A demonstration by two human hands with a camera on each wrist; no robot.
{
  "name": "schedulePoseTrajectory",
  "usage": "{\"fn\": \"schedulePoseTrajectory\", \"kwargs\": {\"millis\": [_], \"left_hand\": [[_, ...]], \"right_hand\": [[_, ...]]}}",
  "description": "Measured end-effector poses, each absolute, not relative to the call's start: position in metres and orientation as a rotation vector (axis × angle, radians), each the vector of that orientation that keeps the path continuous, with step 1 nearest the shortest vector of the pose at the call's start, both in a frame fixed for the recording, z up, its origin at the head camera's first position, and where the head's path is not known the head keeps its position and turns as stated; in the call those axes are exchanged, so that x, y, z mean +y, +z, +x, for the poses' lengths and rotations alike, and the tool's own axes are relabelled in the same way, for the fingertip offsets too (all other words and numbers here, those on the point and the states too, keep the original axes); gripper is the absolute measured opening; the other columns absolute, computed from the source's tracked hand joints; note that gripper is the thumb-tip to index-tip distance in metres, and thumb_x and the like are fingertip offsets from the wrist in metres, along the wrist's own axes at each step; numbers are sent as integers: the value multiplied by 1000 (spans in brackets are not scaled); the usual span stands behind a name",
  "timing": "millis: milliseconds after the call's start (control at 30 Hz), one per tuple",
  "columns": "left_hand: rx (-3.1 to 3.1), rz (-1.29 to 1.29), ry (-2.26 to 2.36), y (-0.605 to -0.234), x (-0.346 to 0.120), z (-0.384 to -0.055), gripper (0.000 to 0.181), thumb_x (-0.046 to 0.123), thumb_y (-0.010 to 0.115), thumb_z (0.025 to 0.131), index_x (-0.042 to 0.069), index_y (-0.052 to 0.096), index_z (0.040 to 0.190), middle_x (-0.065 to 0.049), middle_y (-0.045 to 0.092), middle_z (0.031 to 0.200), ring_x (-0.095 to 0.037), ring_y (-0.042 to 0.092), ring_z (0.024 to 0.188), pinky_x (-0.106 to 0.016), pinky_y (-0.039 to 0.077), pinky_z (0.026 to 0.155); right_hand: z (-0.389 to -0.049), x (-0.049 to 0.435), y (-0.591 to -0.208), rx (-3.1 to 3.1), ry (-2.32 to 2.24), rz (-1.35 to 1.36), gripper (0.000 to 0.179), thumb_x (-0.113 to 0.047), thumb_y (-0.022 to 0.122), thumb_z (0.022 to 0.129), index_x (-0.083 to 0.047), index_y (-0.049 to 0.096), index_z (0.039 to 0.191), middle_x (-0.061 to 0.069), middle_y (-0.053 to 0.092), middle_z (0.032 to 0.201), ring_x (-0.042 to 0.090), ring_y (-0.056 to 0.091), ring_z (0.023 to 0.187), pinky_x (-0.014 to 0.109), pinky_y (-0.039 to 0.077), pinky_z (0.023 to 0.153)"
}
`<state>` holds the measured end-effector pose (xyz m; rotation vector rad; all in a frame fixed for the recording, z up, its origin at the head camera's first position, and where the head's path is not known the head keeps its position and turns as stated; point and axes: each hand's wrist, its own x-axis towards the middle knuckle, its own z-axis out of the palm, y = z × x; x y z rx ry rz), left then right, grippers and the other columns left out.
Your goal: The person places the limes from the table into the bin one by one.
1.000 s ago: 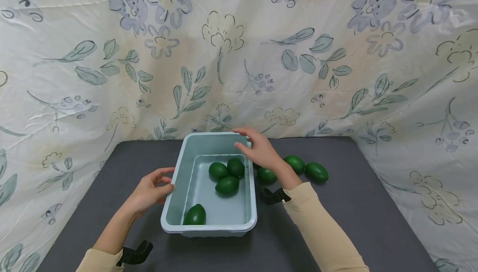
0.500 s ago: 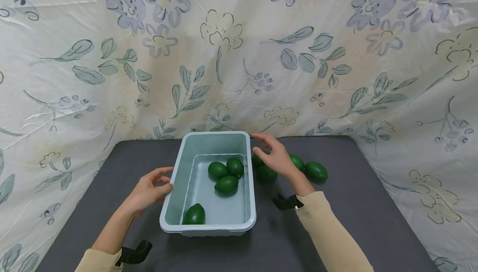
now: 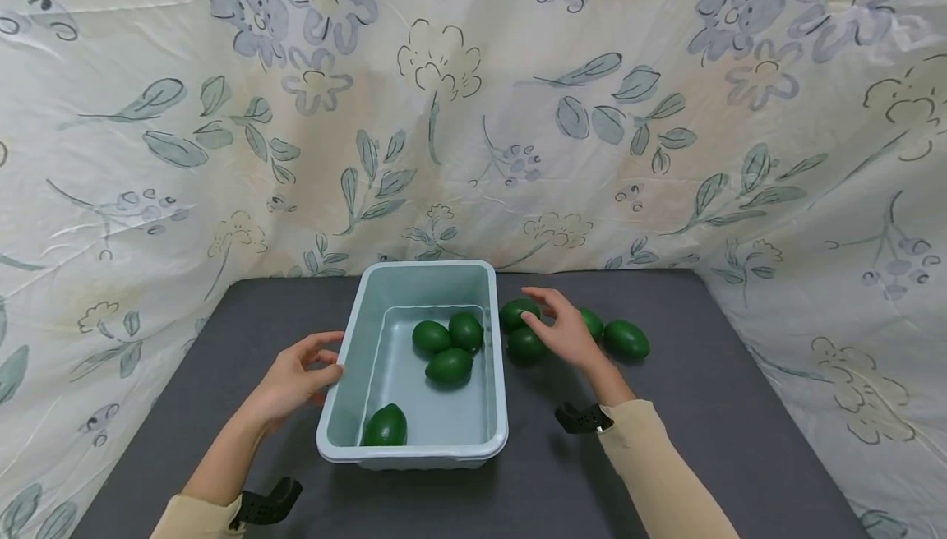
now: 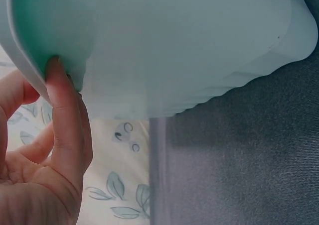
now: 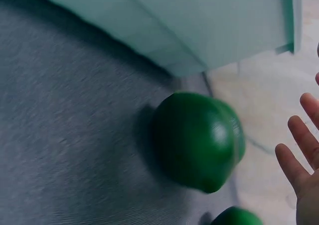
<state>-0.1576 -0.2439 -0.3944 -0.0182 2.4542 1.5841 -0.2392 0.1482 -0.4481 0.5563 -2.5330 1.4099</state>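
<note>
A pale blue-green plastic bin (image 3: 484,450) holds several glossy green limes, one of them (image 3: 385,426) in the near left corner and a cluster (image 3: 449,367) toward the right wall. At the bin's left side my left hand (image 3: 296,375) touches the outside; in the left wrist view its fingers (image 4: 67,115) rest against the wall just under the rim. My right hand (image 3: 570,338) hovers over the limes right of the bin, fingers spread and holding nothing. Close to it are a far lime (image 3: 518,313) and a nearer lime (image 3: 525,347). The right wrist view shows one large lime (image 5: 194,140) apart from the fingers.
Farther right lie another lime (image 3: 625,340) and one (image 3: 591,324) partly hidden by my right hand. Everything stands on a dark grey tabletop (image 3: 703,424). A floral cloth (image 3: 473,153) hangs behind the table and along its sides.
My right hand has moved from above the bin's right rim to the right and nearer, over the loose limes. My left hand and the bin have stayed in place.
</note>
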Motion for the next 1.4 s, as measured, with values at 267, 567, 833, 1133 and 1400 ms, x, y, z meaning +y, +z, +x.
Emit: {"fn": "schedulePoseTrajectory", "kwargs": {"millis": [267,567,833,1133,1400], "left_hand": [[2466,-12,1575,-395,-243,-157,55,10,59,86,8,38,136,-20,56,107,-22,63,81,-42,55,65],[2478,-12,1575,-395,-243,-156,54,12,60,86,8,39,135,-19,56,107,-22,62,81,-41,55,65],[2476,-9,1584,-396,-243,-156,54,11,60,86,8,39,135,-20,56,107,-23,62,81,-39,55,64],[2465,-20,1584,-395,-243,-156,54,12,60,86,8,38,136,-19,56,107,-22,62,83,-41,55,66],[2464,-24,1583,-395,-243,-156,55,12,60,86,9,38,136,-19,56,107,-22,62,83,-42,55,66]], "right_hand": [[-236,157,-470,-2592,1412,475,43,-24,61,89,-10,51,128,12,50,126,31,47,118,49,41,96],[-232,164,-488,-2642,1335,434,46,-29,63,87,-10,52,127,11,51,125,29,48,117,47,42,94],[-231,165,-498,-2660,1314,381,47,-32,64,85,-13,53,126,11,51,123,29,48,116,47,43,93],[-230,163,-509,-2664,1279,393,48,-26,69,82,-10,54,125,12,51,121,26,52,107,44,46,86],[-231,160,-513,-2671,1270,398,49,-21,71,80,-11,53,125,15,47,123,28,51,108,45,47,87]]}}
